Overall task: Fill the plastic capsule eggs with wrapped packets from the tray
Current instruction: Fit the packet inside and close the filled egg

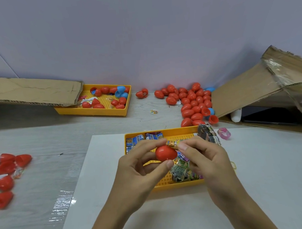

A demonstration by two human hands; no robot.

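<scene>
Holding: your left hand (141, 169) pinches a red egg (166, 153) between thumb below and fingers above, fingers curled round it.
Right hand: your right hand (204, 157) has thumb and forefinger pinched together at the egg's right end, touching it. A gold-wrapped packet (171, 142) sits just behind the egg at your fingertips; whether you grip it, I cannot tell.
Egg: closed as far as it shows, raised above the near tray (178, 184), over its middle.
Near tray: yellow, perforated floor, lying on a white sheet (169, 215). Blue packets (144, 137) line its far wall; green-printed packets (180, 171) pile in its right part, below your right hand.
Right of near tray: a dark stack of packets (209, 133) leans at the far right corner; a pink ring (224, 133) lies just beyond that, on the sheet.
Behind near tray: a heap of red eggs (191, 101) on the table, with a few blue halves (211, 111) at its right edge and one open red half (213, 119) nearest the tray.
Far left of near tray: a second yellow tray (94, 112) holds red eggs and blue halves; a cardboard flap (31, 90) overlaps its left end.
Left of near tray: loose red halves (7, 167) at the table's edge, well apart from it.
Far right of near tray: an open cardboard box (261, 91) on its side.
</scene>
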